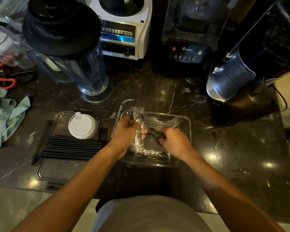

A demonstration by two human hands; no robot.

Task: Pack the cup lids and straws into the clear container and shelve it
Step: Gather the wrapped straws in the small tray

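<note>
Head cam view, looking down at a black marble counter (166, 91). Both my hands are in the clear container (187, 121), which sits right in front of me. Left hand (124, 133) is closed around a crinkly plastic-wrapped pack (137, 124), dark stuff inside, probably straws but it's too blurry to swear to it. The pack stands nearly upright, its top poking over the container's far rim. Right hand (174, 139) is curled around something dark and thin (155, 133) down in the container; can't tell what it is exactly. Another wrapped bundle (151, 154) lies flat along the near wall.

Off to the left, on a flat clear lid (45, 171), there's a row of black straws (70, 148) lying side by side, with a stack of white cup lids (83, 126) sitting just behind them. So those are still outside the container.

Further back: a big blender jar (70, 52) with a black top, a white blender base (124, 29), a black one (187, 39) that says "Blenders", and a shiny steel machine (233, 76) on the right. Teal cloth (5, 116) bunched at the far left edge.
</note>
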